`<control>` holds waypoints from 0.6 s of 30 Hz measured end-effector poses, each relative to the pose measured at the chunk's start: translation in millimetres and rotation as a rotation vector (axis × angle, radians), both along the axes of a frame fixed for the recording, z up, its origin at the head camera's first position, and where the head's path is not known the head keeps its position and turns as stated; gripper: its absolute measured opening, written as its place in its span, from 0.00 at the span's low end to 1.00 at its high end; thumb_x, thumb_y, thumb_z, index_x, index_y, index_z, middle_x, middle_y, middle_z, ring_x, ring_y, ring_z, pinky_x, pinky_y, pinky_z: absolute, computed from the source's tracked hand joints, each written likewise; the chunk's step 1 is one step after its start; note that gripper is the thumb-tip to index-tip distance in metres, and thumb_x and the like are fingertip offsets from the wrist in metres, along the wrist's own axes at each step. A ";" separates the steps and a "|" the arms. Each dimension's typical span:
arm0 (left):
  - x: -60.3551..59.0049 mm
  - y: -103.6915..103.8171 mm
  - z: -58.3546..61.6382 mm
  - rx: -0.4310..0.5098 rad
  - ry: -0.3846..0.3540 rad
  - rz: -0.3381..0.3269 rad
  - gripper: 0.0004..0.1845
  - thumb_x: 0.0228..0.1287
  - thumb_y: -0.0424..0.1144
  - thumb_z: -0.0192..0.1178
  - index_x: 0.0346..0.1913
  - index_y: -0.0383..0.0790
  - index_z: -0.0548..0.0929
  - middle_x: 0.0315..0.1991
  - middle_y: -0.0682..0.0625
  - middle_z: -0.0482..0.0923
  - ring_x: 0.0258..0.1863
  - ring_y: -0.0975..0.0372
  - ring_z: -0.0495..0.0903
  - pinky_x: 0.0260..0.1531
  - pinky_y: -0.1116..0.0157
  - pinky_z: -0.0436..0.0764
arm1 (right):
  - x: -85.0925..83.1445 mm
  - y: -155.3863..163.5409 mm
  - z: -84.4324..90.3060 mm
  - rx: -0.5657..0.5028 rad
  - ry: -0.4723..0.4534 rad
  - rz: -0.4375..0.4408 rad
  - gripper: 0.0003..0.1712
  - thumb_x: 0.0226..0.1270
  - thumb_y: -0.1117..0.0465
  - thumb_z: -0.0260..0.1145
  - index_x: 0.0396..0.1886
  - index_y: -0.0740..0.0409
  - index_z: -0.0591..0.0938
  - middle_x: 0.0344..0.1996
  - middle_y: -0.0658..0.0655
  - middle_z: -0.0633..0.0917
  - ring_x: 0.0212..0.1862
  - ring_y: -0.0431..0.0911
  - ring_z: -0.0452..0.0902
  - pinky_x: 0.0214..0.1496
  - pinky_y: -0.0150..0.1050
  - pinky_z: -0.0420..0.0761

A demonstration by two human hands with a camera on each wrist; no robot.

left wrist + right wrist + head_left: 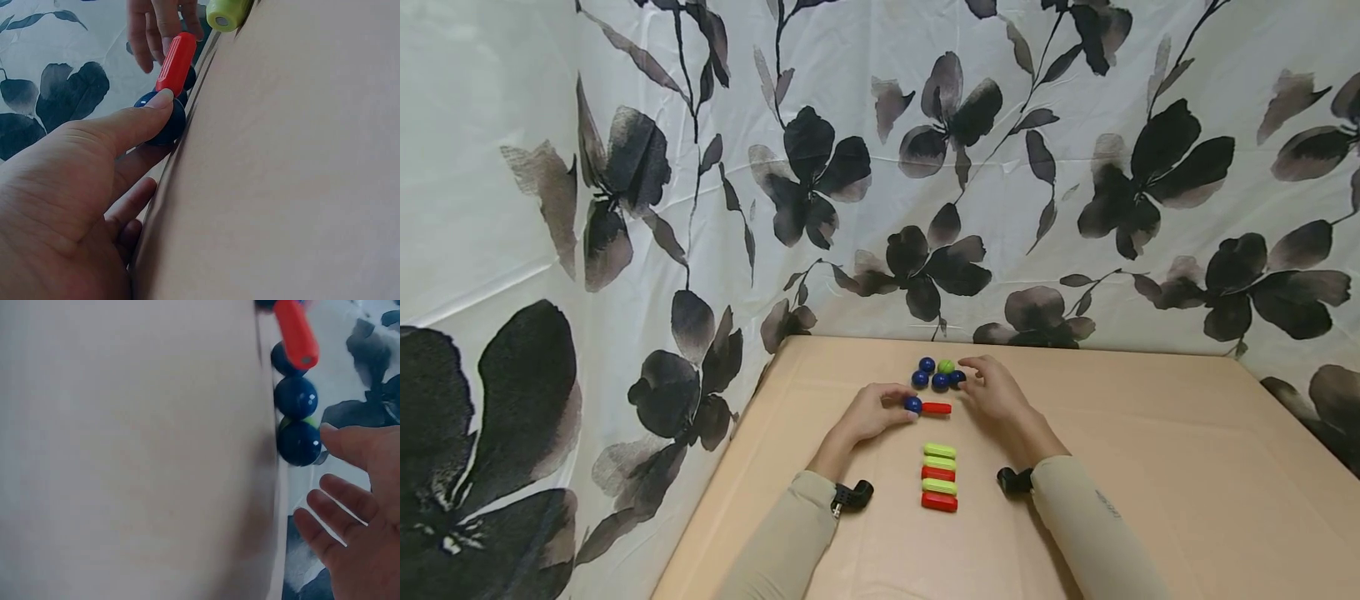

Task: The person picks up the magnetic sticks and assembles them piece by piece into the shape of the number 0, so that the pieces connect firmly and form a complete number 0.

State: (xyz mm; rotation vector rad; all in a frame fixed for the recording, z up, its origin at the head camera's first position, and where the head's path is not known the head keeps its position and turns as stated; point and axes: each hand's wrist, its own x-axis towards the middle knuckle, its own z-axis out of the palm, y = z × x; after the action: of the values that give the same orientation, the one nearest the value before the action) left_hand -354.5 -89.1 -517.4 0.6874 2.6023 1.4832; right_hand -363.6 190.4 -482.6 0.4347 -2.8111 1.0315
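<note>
My left hand [901, 405] pinches a blue ball [913, 404] between thumb and fingers; in the left wrist view the thumb lies over this ball [164, 122]. A red stick [937, 408] joins the ball and points right, also seen as the red stick [176, 62] and the red stick [295, 332]. My right hand [972, 372] is beside a cluster of several blue balls [940, 381] and one green ball [946, 366]. In the right wrist view its fingers [340, 500] are spread and straight, with the thumb next to the nearest blue ball [299, 444].
A column of green sticks [940, 451] and red sticks [939, 501] lies on the beige table [1150, 467] between my forearms. A flower-print curtain [625, 208] closes off the back and left. The table's left edge runs close to my left arm.
</note>
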 end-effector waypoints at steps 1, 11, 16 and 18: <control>-0.1 0.0 -0.3 -0.001 0.004 0.000 0.22 0.63 0.46 0.76 0.59 0.49 0.88 0.55 0.55 0.88 0.62 0.58 0.81 0.70 0.49 0.73 | -2.5 1.0 -1.3 0.003 0.010 0.011 0.27 0.75 0.63 0.67 0.71 0.60 0.77 0.66 0.67 0.77 0.62 0.64 0.77 0.64 0.62 0.78; 0.3 1.4 -0.5 0.011 -0.003 0.006 0.22 0.62 0.46 0.76 0.58 0.49 0.88 0.54 0.56 0.88 0.63 0.56 0.81 0.71 0.48 0.72 | -15.4 0.9 -7.4 0.001 -0.006 0.075 0.28 0.74 0.62 0.68 0.72 0.60 0.76 0.66 0.68 0.79 0.65 0.65 0.75 0.68 0.64 0.75; 0.1 1.6 -1.2 0.003 -0.003 0.009 0.22 0.62 0.46 0.76 0.59 0.49 0.88 0.55 0.56 0.88 0.63 0.57 0.81 0.71 0.48 0.72 | -17.1 -1.4 -9.8 -0.017 -0.022 0.091 0.23 0.74 0.62 0.69 0.66 0.61 0.80 0.62 0.66 0.82 0.66 0.62 0.75 0.70 0.63 0.74; -0.3 1.5 -1.3 0.000 0.000 0.012 0.22 0.62 0.46 0.76 0.58 0.50 0.88 0.55 0.56 0.88 0.63 0.57 0.81 0.71 0.49 0.72 | -17.0 -2.1 -9.7 -0.021 -0.019 0.085 0.19 0.74 0.62 0.69 0.61 0.61 0.82 0.58 0.64 0.84 0.63 0.60 0.77 0.69 0.62 0.75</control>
State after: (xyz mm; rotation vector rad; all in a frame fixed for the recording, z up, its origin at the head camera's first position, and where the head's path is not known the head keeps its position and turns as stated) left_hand -354.8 -87.6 -518.7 0.6731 2.6109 1.4857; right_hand -380.6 188.4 -492.4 0.5487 -2.8181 1.0860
